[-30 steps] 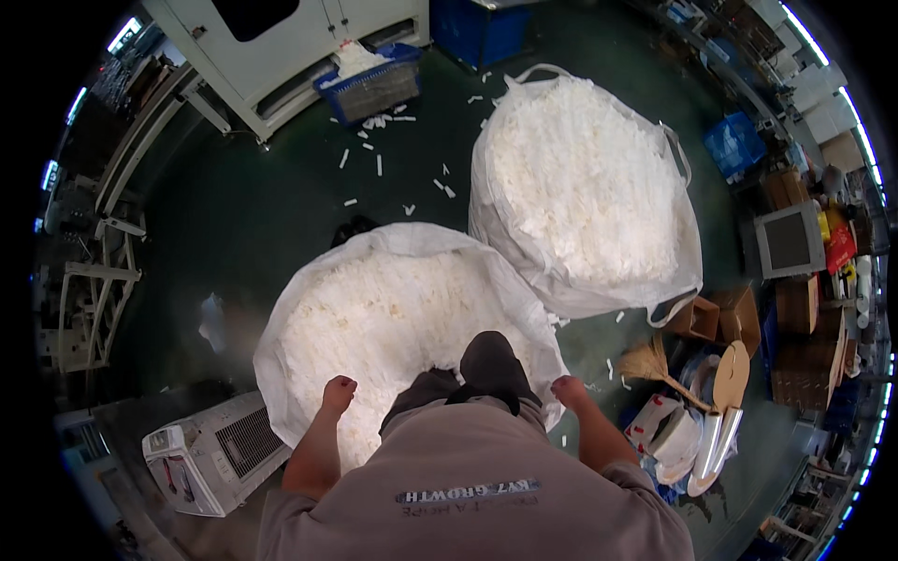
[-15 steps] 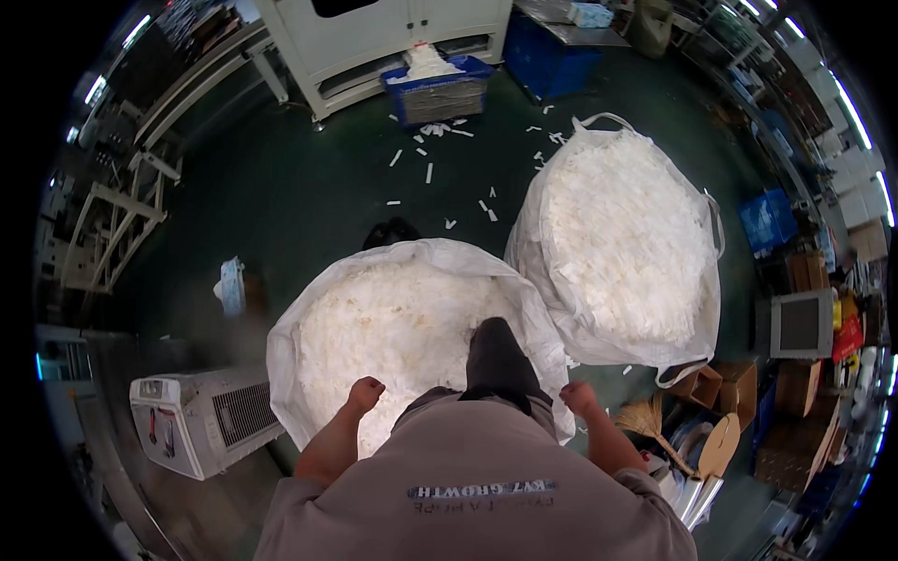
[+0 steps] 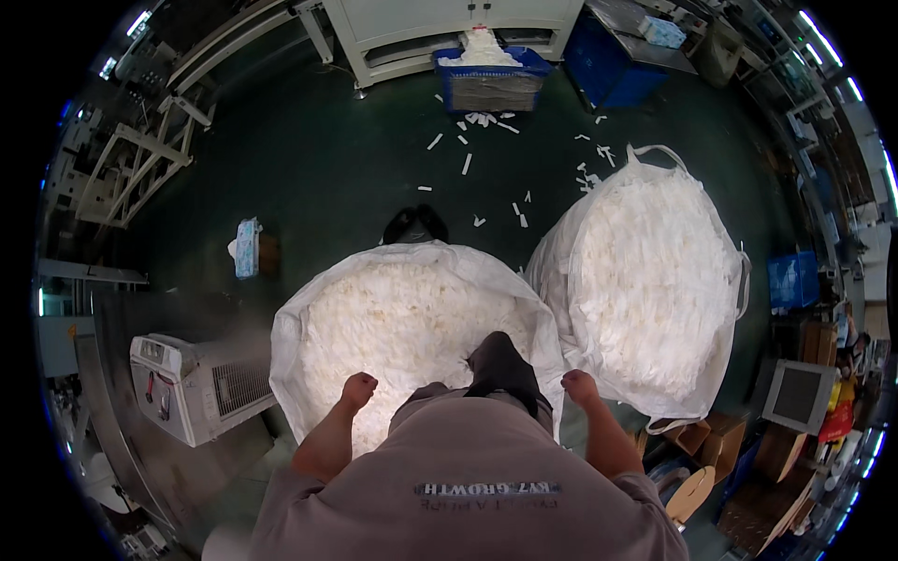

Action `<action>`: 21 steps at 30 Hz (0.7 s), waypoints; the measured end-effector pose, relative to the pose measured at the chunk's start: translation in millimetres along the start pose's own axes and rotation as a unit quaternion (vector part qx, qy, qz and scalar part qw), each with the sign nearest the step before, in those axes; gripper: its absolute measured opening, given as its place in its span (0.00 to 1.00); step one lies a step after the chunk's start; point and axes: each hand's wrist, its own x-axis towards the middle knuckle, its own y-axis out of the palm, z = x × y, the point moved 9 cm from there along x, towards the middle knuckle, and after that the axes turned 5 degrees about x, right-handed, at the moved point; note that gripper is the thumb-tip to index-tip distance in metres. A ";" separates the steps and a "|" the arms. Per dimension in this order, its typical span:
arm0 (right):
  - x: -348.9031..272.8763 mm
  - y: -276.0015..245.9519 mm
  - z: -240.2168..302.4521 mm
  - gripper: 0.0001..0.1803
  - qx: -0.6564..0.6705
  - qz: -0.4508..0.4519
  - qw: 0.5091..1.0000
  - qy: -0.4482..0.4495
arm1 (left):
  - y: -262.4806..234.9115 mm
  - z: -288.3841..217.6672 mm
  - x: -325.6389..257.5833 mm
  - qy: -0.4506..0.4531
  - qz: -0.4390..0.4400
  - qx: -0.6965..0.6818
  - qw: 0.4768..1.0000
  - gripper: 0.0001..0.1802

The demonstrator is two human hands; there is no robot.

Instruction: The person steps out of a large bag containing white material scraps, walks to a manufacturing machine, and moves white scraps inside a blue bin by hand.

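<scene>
Directly in front of me is a large white woven bulk bag [image 3: 295, 323] with its mouth spread wide. Loose white strips [image 3: 402, 313] fill it close to the rim. My bent knee in dark trousers [image 3: 502, 363] shows over its right part; the lower leg is hidden. Over the left part of the strips, my left hand [image 3: 359, 389] is a loose fist with nothing visible in it. My right hand [image 3: 579, 387], also closed, is just beside the bag's right rim; I see nothing in it, and cannot tell whether it touches the bag.
A second full bulk bag [image 3: 655, 280] stands at the right. Farther off, a blue crate [image 3: 494, 89] sits before a white machine [image 3: 412, 19]. Scattered white strips [image 3: 467, 164] lie on the green floor. At the left stands a white portable unit [image 3: 201, 393]; cardboard boxes [image 3: 720, 444] are at the right.
The view has shifted, so the far crate and second bag sit farther right in the picture. My knee appears slightly lower and farther right. Both hands stay closed at my sides.
</scene>
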 end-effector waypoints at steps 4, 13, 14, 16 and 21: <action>36.6 -8.9 1.0 0.14 0.040 0.057 0.996 0.060 | -18.5 -27.5 -17.3 -0.055 -0.041 -0.119 0.991 0.11; 138.1 -36.9 24.6 0.12 0.099 0.027 0.995 0.020 | -29.7 1.0 -53.9 -0.142 -0.101 -0.164 0.971 0.09; 140.9 -38.6 34.5 0.12 0.153 0.021 0.987 0.046 | -27.1 9.6 -59.6 -0.162 -0.093 -0.169 0.968 0.09; 138.5 -41.2 69.0 0.12 0.106 0.049 0.993 0.029 | -22.5 15.4 -70.1 -0.175 -0.079 -0.165 0.967 0.09; 145.5 -40.1 99.3 0.11 0.039 0.054 0.997 -0.045 | -45.2 -7.5 -50.4 -0.148 -0.086 -0.146 0.974 0.09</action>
